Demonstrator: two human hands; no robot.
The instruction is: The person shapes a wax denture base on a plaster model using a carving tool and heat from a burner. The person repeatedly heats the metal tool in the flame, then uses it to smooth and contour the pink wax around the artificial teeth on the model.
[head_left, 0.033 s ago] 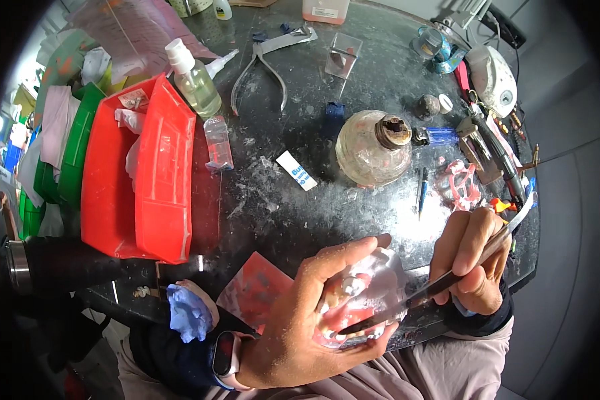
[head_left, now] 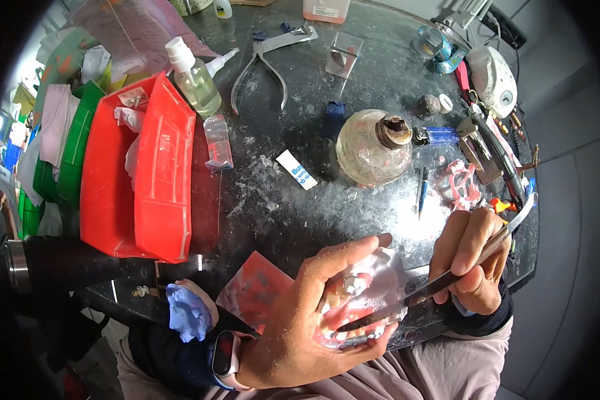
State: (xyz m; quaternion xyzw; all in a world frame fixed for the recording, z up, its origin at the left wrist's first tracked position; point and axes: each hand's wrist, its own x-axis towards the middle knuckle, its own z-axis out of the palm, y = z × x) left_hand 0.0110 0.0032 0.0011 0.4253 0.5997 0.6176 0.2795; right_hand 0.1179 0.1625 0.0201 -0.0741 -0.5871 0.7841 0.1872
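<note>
My left hand (head_left: pixel 283 320) is wrapped round a dental cast (head_left: pixel 388 267) near the table's front edge. Pink wax and white teeth show on the cast. My right hand (head_left: pixel 472 260) grips a wax knife (head_left: pixel 428 289), its long dark blade slanting down and left across the cast. The blade's tip lies over the pink wax beside the teeth; whether it touches cannot be made out. A sheet of pink wax (head_left: pixel 256 288) lies by my left wrist, and a blue dental mould (head_left: pixel 190 313) rests left of it.
Beyond the cast stands a round glass spirit burner (head_left: pixel 373 150). A red bin (head_left: pixel 163 180) occupies the left side, with a spray bottle (head_left: pixel 193 80) behind it. Pliers (head_left: pixel 263 67) lie at the back. A pink framework (head_left: pixel 461 185) and a handpiece (head_left: pixel 496 160) are at the right.
The wax knife's blade has shifted very slightly over the pink wax. Both hands and the cast stay almost where they were.
</note>
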